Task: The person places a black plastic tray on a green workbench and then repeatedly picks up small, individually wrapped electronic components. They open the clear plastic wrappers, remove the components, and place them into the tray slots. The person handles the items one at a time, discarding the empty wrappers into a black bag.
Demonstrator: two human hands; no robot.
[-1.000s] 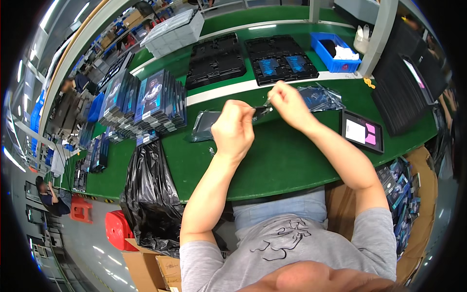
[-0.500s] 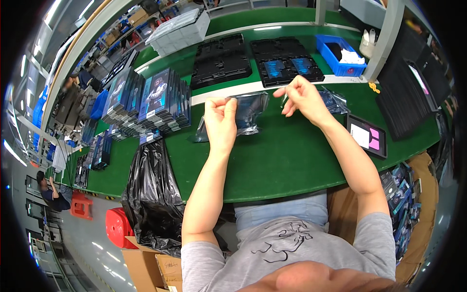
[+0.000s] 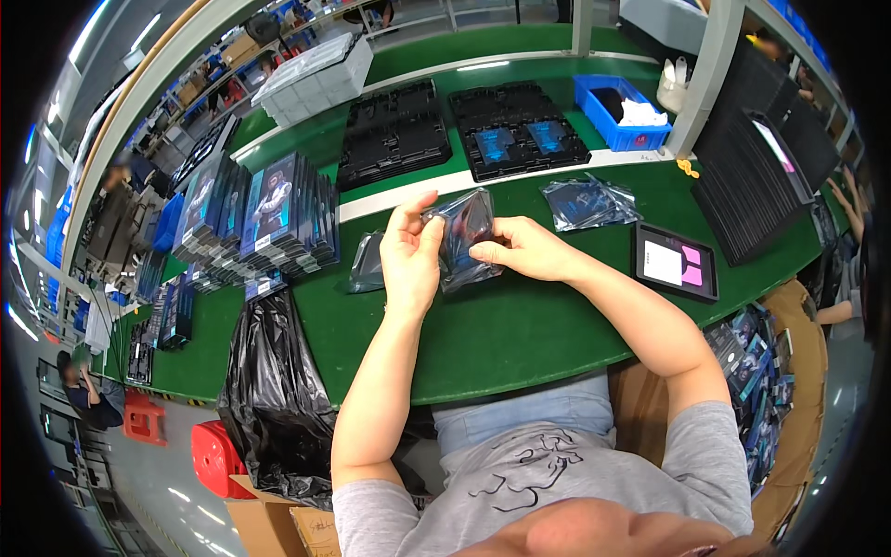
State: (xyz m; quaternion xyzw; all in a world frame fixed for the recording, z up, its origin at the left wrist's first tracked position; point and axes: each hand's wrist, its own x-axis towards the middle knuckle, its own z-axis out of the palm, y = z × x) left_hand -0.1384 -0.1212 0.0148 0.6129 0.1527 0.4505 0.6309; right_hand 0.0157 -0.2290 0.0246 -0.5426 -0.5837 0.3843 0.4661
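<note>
Over the green workbench (image 3: 520, 325) I hold a clear, dark-tinted plastic bag (image 3: 469, 237) with a flat dark item inside. My left hand (image 3: 413, 251) grips the bag's left edge, fingers up along it. My right hand (image 3: 524, 249) pinches its right side from the front. The bag is tilted and lifted a little off the bench. Another empty tinted bag (image 3: 367, 265) lies flat just left of my left hand.
A pile of tinted bags (image 3: 587, 201) lies to the right, a framed tablet-like panel (image 3: 675, 263) beyond it. Stacked blue printed boxes (image 3: 264, 218) stand at left. Black trays (image 3: 394, 139), a blue bin (image 3: 624, 110) and a black rubbish bag (image 3: 277, 399) surround the spot.
Both hands have drawn nearer to me and closer together. The bag, earlier stretched flat between them, is now gathered upright between both hands.
</note>
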